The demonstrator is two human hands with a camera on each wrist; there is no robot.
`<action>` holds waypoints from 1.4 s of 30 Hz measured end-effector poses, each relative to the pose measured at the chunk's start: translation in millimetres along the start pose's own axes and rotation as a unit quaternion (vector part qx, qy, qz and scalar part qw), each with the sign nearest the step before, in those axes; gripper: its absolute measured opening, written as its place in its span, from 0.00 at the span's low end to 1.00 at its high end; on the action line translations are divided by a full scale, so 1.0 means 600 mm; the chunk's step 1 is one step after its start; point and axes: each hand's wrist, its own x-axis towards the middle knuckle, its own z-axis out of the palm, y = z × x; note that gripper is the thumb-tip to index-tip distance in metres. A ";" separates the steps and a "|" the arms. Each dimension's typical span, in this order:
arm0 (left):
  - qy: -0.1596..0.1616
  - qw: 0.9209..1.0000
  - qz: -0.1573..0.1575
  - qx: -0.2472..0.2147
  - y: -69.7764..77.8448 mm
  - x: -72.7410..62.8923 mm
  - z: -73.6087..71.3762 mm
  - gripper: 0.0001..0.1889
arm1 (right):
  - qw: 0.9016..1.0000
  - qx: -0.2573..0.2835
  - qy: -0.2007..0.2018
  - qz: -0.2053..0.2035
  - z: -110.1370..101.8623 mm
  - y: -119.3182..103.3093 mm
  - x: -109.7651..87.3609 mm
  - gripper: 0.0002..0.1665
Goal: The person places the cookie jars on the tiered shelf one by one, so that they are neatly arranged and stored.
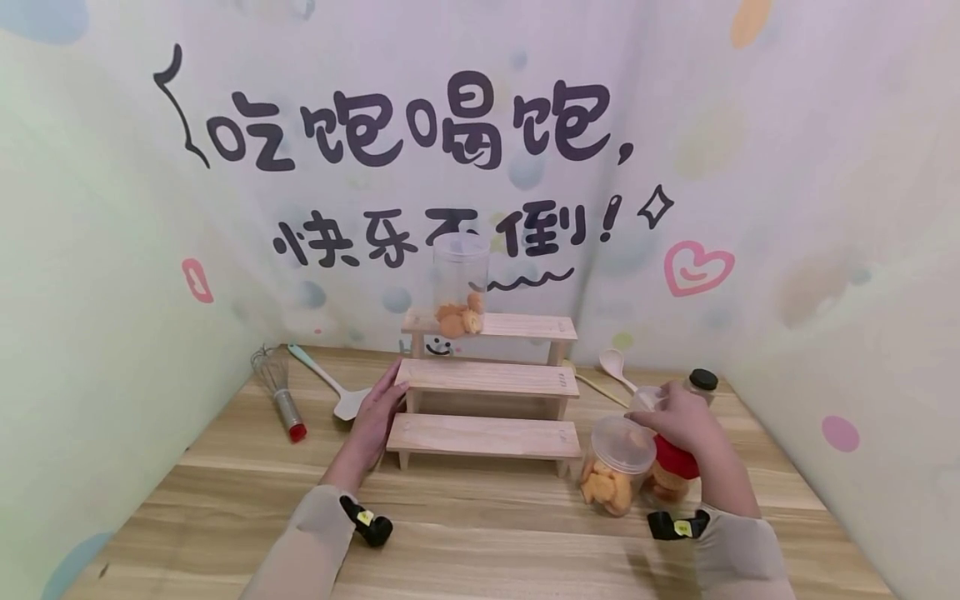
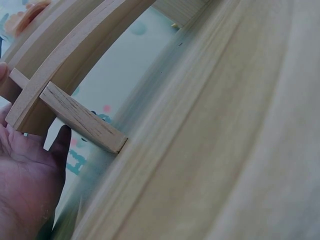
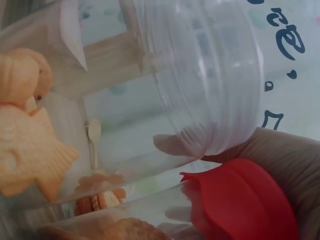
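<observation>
A three-tier wooden display stand (image 1: 487, 377) stands mid-table. My left hand (image 1: 375, 417) grips its left end at the middle tier; in the left wrist view the palm (image 2: 30, 175) lies against the wooden end. On the right, my right hand (image 1: 686, 417) reaches over a red-lidded jar (image 1: 677, 458) and holds a clear-lidded jar (image 1: 647, 398) behind it near the lid, mostly hidden. A clear jar of biscuits (image 1: 618, 467) stands in front; the right wrist view shows its fish-shaped biscuit (image 3: 30, 150). On the top tier is another clear jar (image 1: 461, 287) with several biscuits.
A whisk (image 1: 279, 396) and a turner (image 1: 330, 379) with a pale blue handle lie left of the stand. Right of it are a pale spoon (image 1: 613, 365) and a black-capped jar (image 1: 703, 381). A printed cloth (image 1: 420, 50) hangs behind the table.
</observation>
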 end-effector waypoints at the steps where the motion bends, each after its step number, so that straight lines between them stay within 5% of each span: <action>1: 0.001 1.000 0.000 0.000 0.000 0.000 0.000 0.34 | 1.000 0.000 0.002 -0.002 -0.001 -0.001 -0.001 0.52; 18: 0.009 1.000 -0.003 0.008 0.002 0.000 -0.004 0.34 | 0.991 0.080 0.101 -0.050 -0.037 -0.044 -0.027 0.57; 30: 0.008 1.000 -0.002 0.017 0.002 -0.007 -0.007 0.36 | 0.959 0.171 0.222 -0.043 -0.051 -0.120 -0.049 0.56; 42: 0.004 1.000 0.003 0.012 0.000 -0.003 0.000 0.35 | 0.928 0.254 0.266 -0.053 -0.036 -0.184 -0.037 0.52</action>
